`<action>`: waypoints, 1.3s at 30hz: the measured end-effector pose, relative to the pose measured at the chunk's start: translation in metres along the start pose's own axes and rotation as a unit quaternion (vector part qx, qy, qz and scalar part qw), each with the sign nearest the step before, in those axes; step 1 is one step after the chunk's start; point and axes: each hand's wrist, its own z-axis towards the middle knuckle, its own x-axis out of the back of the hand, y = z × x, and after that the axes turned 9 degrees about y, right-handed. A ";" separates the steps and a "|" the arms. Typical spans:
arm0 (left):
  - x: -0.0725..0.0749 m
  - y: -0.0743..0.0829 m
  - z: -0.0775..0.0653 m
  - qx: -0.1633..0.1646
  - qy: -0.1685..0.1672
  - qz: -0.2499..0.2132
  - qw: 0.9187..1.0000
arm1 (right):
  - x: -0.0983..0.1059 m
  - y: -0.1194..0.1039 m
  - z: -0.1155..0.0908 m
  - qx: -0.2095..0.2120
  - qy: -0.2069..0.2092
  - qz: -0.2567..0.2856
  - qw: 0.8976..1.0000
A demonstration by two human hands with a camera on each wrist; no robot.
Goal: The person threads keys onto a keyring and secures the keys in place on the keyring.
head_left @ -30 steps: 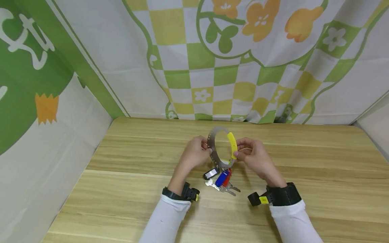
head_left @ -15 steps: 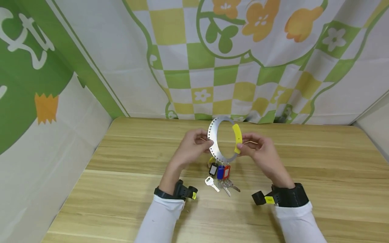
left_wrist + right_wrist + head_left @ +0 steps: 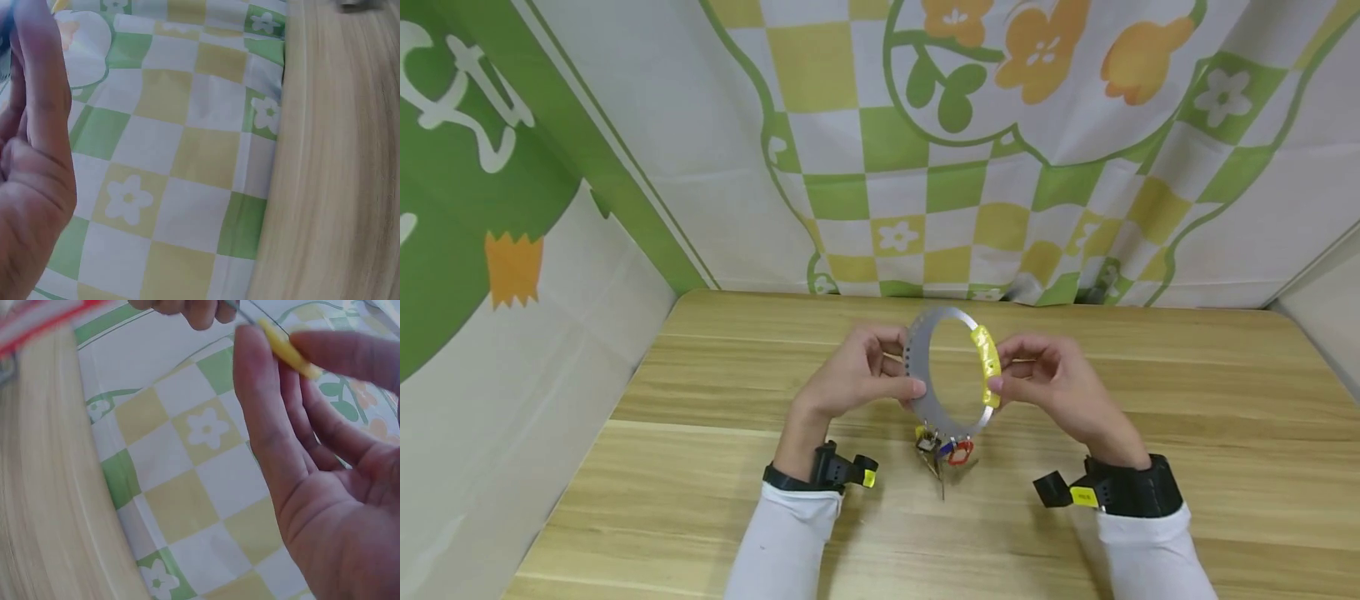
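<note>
A big flat metal key ring (image 3: 917, 354), with small holes along its rim and a yellow grip (image 3: 987, 367), is held up over the table in the head view. My left hand (image 3: 855, 377) pinches its left side, thumb in front. On the other side, my right hand (image 3: 1055, 392) pinches the yellow grip between thumb and fingers. Below the ring hang several keys (image 3: 941, 478) with a red tag (image 3: 960, 454) and other small coloured tags, bunched together. The right wrist view shows the yellow grip (image 3: 287, 350) in the fingertips and a blurred red-edged tag (image 3: 47, 325).
The wooden table (image 3: 722, 375) spreads beneath both hands. Behind it hangs a green, yellow and white checkered cloth (image 3: 951, 192). More printed cloth (image 3: 512, 400) stands at the left side.
The ring rises and tilts away, then comes slightly lower and nearer, its face turning from dark to bright to grey. Both forearms spread outward. The keys and tags swing and bunch up.
</note>
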 end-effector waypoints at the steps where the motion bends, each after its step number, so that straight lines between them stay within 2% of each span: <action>1: 0.000 0.001 -0.001 0.005 -0.019 -0.001 1.000 | 0.001 -0.001 -0.001 -0.003 -0.010 -0.004 1.000; 4: -0.001 0.002 -0.002 0.031 -0.059 0.005 0.998 | 0.002 -0.003 -0.001 -0.024 -0.030 -0.027 0.999; 7: -0.003 0.000 -0.001 0.060 -0.074 0.009 0.995 | 0.002 -0.002 -0.001 -0.060 -0.036 -0.054 0.996; 13: -0.005 -0.004 0.001 0.110 -0.056 0.028 0.992 | 0.003 0.001 0.002 -0.114 -0.046 -0.079 0.989; 20: -0.007 -0.005 0.003 0.128 -0.045 0.057 0.989 | 0.007 0.004 0.003 -0.116 -0.046 -0.089 0.988; 23: -0.007 -0.006 0.004 0.130 -0.018 0.076 0.988 | 0.008 0.005 0.003 -0.121 -0.033 -0.103 0.987; 28: -0.008 -0.008 0.006 0.141 0.047 0.098 0.984 | 0.006 0.007 0.004 -0.115 0.007 -0.143 0.983; 32: -0.010 -0.012 0.008 0.167 0.099 0.111 0.975 | 0.001 0.012 0.005 -0.095 0.052 -0.182 0.977; 34: -0.011 -0.014 0.010 0.181 0.128 0.111 0.969 | -0.003 0.015 0.006 -0.091 0.076 -0.185 0.976; 39: -0.016 -0.022 0.014 0.201 0.186 0.106 0.956 | -0.009 0.023 0.009 -0.114 0.111 -0.192 0.968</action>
